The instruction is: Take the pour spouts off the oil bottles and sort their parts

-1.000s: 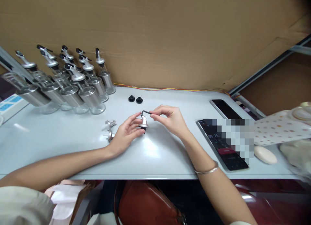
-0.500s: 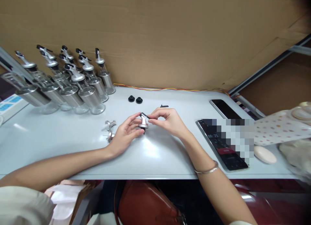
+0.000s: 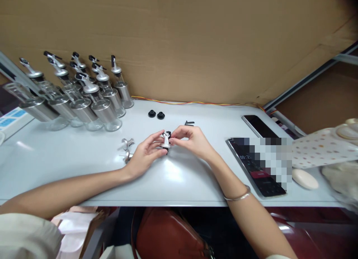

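Observation:
My left hand grips a silver pourer spout by its base, just above the table. My right hand pinches the black flip lid at the top of that spout, thumb and forefinger together. Left of my left hand lie two loose silver spout pieces on the tabletop. Beyond the hands sit two round black stoppers, and small black lid pieces lie behind my right hand.
Several glass bottles with steel sleeves stand at the back left, by a white power strip. On the right are two phones, a white oval object and a dotted pouch. A cardboard wall closes the back.
The black lid, which stuck out to the right from the spout, now sits more upright against its top. My right fingers have moved slightly closer to the spout.

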Motion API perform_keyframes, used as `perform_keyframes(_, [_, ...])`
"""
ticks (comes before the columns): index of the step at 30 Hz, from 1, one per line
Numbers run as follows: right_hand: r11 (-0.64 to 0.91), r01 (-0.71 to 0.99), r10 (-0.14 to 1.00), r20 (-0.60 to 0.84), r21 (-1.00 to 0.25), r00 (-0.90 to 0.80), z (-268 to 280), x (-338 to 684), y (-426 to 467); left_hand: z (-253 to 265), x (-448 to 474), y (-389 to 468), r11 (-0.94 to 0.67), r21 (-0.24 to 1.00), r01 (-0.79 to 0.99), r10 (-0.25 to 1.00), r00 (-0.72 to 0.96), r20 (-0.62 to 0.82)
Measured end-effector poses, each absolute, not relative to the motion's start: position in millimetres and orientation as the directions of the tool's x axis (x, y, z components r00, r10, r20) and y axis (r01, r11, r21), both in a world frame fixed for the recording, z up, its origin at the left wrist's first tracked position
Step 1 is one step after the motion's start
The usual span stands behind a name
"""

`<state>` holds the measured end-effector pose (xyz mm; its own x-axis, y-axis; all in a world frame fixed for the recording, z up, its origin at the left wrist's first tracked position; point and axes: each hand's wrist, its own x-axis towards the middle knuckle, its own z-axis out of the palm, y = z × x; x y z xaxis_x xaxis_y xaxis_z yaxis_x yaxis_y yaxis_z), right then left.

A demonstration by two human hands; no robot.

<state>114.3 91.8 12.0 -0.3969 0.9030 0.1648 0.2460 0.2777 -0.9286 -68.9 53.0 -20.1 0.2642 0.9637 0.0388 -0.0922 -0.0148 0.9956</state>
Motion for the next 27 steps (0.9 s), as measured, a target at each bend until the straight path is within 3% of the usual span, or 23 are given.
perform_keyframes(7, [0.225, 0.150, 0.916, 0.157, -0.963, -0.369, 10.1, 116.3, 93.7, -20.3, -68.6, 51.3, -0.010, 0.995, -0.097, 0.954, 0.298, 0.039])
perform_keyframes(16, [0.383, 0.251, 0.898, 0.295, -0.889, -0.326, 4.7, 115.9, 97.4, -17.9, -68.0, 50.2, 0.015, 0.992, -0.127, 0.946, 0.324, 0.028])
perform_keyframes(24, [0.436, 0.141, 0.889, 0.400, -0.889, -0.225, 6.6, 115.7, 96.8, -19.5, -68.0, 50.7, 0.000, 0.990, -0.141, 0.956, 0.291, 0.041])
perform_keyframes(27, [0.456, 0.117, 0.870, 0.414, -0.882, -0.268, 7.5, 115.8, 96.3, -18.8, -67.5, 51.1, -0.004, 0.989, -0.149, 0.958, 0.285, 0.047])
